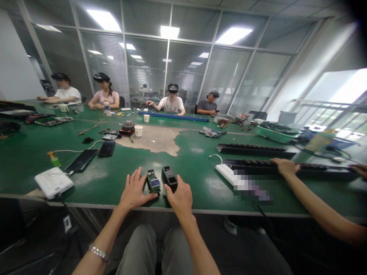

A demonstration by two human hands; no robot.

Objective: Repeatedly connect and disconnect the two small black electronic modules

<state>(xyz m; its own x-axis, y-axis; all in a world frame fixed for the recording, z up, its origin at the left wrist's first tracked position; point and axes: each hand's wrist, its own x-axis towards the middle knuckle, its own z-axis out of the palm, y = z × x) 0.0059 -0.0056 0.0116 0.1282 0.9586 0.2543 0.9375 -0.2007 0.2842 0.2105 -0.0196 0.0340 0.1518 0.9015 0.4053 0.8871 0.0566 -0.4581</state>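
Observation:
My left hand (135, 192) lies on the green table with its fingers spread, nothing gripped in it. Its thumb reaches along the near end of a bare circuit board (153, 181), which has a small blue display and lies just right of the fingers. A black plastic housing (169, 176) with small openings in its top rests to the right of that board, separated by a narrow gap. Curled round the housing's near right end is my right hand (181, 194), thumb on the left side and fingers on the right, partly hiding it.
Left are a white power bank (54, 181), a phone (82, 160) and cables. Paper cups (138, 131) stand farther back. Right, a white power strip (226, 172) lies near long black rails (255, 149), where another person's hand (285, 167) rests. Several people sit opposite.

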